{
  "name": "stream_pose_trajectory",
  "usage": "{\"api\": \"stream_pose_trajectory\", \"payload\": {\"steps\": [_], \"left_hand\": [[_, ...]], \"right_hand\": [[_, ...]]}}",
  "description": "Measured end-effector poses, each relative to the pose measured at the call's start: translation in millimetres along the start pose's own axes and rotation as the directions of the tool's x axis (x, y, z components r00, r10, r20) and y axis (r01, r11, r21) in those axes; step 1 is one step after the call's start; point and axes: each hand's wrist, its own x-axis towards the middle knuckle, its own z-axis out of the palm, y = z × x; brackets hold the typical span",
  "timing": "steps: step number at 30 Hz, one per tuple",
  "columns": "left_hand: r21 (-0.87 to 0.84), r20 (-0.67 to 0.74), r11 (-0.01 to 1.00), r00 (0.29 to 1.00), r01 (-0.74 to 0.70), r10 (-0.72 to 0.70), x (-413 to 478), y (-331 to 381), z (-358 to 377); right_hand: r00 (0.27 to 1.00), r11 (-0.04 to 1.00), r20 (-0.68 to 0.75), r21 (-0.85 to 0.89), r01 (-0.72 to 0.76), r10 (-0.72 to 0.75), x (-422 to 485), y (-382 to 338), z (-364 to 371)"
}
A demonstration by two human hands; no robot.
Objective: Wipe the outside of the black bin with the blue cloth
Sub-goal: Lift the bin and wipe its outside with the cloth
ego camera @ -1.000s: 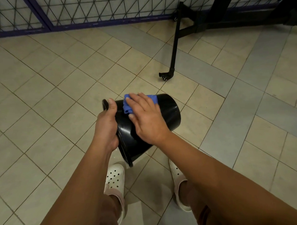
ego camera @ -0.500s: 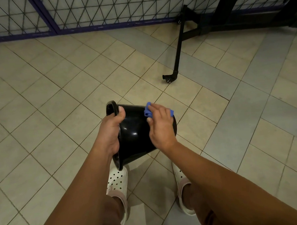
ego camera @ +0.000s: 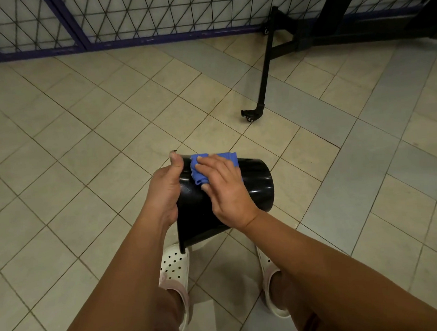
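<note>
Glossy black plastic bin (ego camera: 253, 188): held off the floor at centre frame, just below the middle; it lies on its side with the long axis running across the picture; the wide open mouth is at the left end, its rim edge-on and nearly vertical; the narrower closed base points to the right; the lowest part of the rim hangs above the left clog.
Left hand (ego camera: 164, 192): at the left end of the bin, clasping the rim; the thumb lies along the outer wall at the top of the rim, pointing toward the upper frame; the fingers are hidden behind the rim, so how far they curl cannot be told.
Crumpled blue cloth (ego camera: 197, 172): on the upper outside wall of the bin, just right of the left thumb; bunched in folds, one edge showing past the right fingertips.
Right hand (ego camera: 226, 192): laid palm-down over the cloth and the bin wall; fingers loosely extended, pointing to the upper left, pressing the cloth to the wall; the thumb rests on the wall below the cloth.
Wire-mesh fence with purple frame (ego camera: 130, 16): across the top, from the upper left.
Beige and grey tiled floor (ego camera: 86, 146): under everything.
White perforated clogs (ego camera: 174, 265): lower centre, one on each foot, below the bin.
Black metal stand leg with a caster (ego camera: 264, 70): upper right, well apart from the bin.
</note>
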Motion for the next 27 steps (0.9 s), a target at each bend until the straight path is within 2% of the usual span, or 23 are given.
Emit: {"api": "stream_pose_trajectory", "payload": {"steps": [2, 4, 9, 13, 16, 18, 21, 24, 27], "left_hand": [[0.009, -0.034, 0.999, 0.999, 0.037, -0.037, 0, 1, 1], [0.049, 0.001, 0.998, 0.999, 0.038, -0.038, -3, -1, 4], [0.122, 0.100, 0.992, 0.995, -0.024, 0.012, -6, 0, 3], [0.127, 0.135, 0.989, 0.989, -0.073, 0.056, -9, -7, 9], [0.114, 0.064, 0.991, 0.996, -0.068, 0.061, -10, -7, 12], [0.104, -0.021, 0.994, 0.999, -0.044, 0.046, -8, -4, 12], [0.017, -0.112, 0.999, 0.993, 0.038, -0.036, 0, -1, 9], [-0.004, -0.083, 0.996, 0.992, 0.094, -0.094, 0, -2, 7], [-0.024, -0.062, 0.997, 0.995, 0.072, -0.073, 0, 0, 6]], "right_hand": [[0.997, 0.998, 0.031, -0.003, 0.068, -0.067, -2, -1, 2], [0.994, 0.996, 0.060, 0.004, 0.091, -0.091, 1, -5, 3], [0.998, 1.000, 0.065, -0.002, 0.008, -0.008, 25, -9, -8], [0.973, 0.978, 0.105, 0.007, -0.209, 0.207, 27, 9, -8], [0.919, 0.919, 0.021, -0.055, -0.391, 0.393, 14, 16, -5], [0.934, 0.933, -0.009, -0.034, -0.358, 0.358, 3, 9, -1], [0.980, 0.981, 0.042, 0.020, -0.194, 0.193, -8, -12, 8], [0.988, 0.997, 0.134, -0.013, -0.079, 0.080, -8, -26, 15], [0.988, 0.996, 0.129, -0.040, -0.080, 0.085, 5, -23, 10]]}}
